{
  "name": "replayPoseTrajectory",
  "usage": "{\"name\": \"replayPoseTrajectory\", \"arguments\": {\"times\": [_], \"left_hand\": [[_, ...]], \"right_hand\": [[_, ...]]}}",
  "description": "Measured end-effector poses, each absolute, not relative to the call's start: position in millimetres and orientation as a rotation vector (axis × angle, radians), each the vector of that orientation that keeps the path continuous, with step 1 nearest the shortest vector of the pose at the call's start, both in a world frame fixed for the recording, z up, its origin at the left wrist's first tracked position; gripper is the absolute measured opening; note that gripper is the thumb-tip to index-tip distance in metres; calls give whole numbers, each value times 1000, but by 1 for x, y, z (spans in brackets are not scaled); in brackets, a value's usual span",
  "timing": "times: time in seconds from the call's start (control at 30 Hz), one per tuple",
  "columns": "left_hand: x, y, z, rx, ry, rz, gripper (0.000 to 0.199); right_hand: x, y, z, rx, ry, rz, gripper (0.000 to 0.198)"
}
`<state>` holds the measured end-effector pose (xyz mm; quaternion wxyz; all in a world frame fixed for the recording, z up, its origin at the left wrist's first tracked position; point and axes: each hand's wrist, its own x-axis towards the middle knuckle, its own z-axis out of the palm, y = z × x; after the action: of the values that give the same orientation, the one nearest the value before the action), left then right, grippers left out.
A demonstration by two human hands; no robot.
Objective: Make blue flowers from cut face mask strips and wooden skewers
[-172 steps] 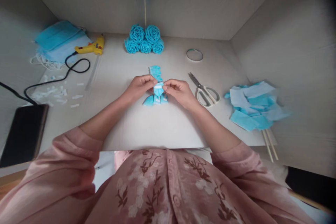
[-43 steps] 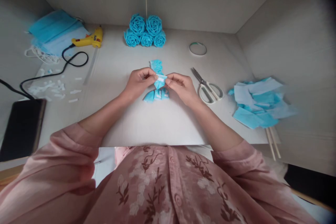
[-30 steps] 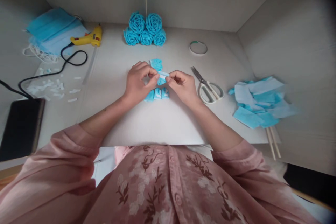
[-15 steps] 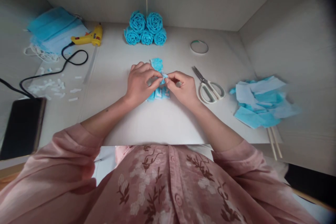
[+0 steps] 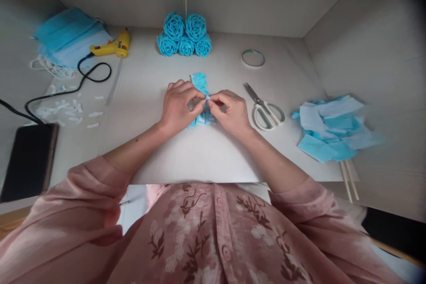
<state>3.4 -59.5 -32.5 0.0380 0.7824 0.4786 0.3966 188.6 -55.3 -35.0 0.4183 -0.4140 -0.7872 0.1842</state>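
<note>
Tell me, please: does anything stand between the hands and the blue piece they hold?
Nothing visible does: the left hand and right hand both pinch the blue piece. The scissors lie apart, right of the right hand.

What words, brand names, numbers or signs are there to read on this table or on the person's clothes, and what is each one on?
None that I can read.
Yellow glue gun: a small dark mark on the handle, too small to make out.
Thin ring: a greenish patch, too small to tell if it bears print.
Phone: dark screen, no text showing.
Held blue piece: no lettering visible.
Shirt: leaf and flower patterns, no letters.
</note>
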Motion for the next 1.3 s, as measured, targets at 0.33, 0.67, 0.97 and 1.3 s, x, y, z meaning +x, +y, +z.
{"name": "replayPoseTrajectory", "arguments": {"times": [0.33, 0.67, 0.97, 1.3], "left_hand": [[4, -61, -30, 2381, 1427, 1216, 21], [4, -59, -30, 2336, 1417, 1210, 14], [4, -59, -30, 2287, 1388, 1216, 17], [3, -56, -30, 2311, 1372, 1212, 23]], "right_hand": [[189, -55, -35, -1010, -1959, 467, 18], [189, -55, -36, -1012, -1967, 449, 19], [189, -56, -35, -1045, -1951, 486, 19], [189, -55, -34, -1061, -1924, 532, 18]]}}
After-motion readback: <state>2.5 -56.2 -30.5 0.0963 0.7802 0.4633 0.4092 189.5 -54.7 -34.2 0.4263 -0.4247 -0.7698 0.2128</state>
